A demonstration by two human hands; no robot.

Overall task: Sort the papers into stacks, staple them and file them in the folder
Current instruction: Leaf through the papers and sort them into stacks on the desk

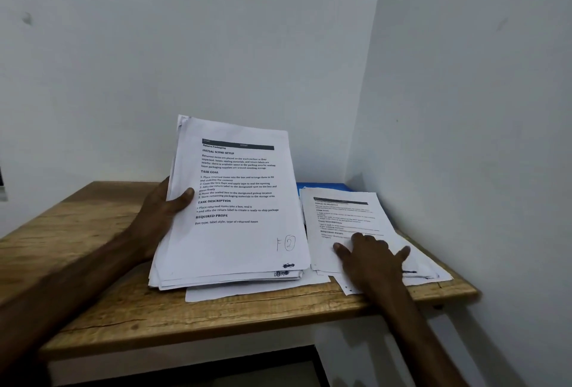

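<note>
Two paper piles are kept apart beside one blue folder point(322, 186).
One thick sheaf point(235, 232) is gripped at its left edge by the left hand point(161, 210), thumb curled over the front page. It is tilted up left of the folder, probably so the top page can be read. One thinner stack point(340, 216), laid partly over the folder's near edge, is pressed flat by the right hand point(370, 252), fingers straight and spread, likely to keep it squared. One loose sheet point(247, 292) is seen beneath the sheaf. No stapler is seen.

The top sheet point(235, 201) at 12 o'clock reads "Return Packaging", "TASK GOAL", "REQUIRED PROPS", with handwritten "F 2" at 5 o'clock.
</note>
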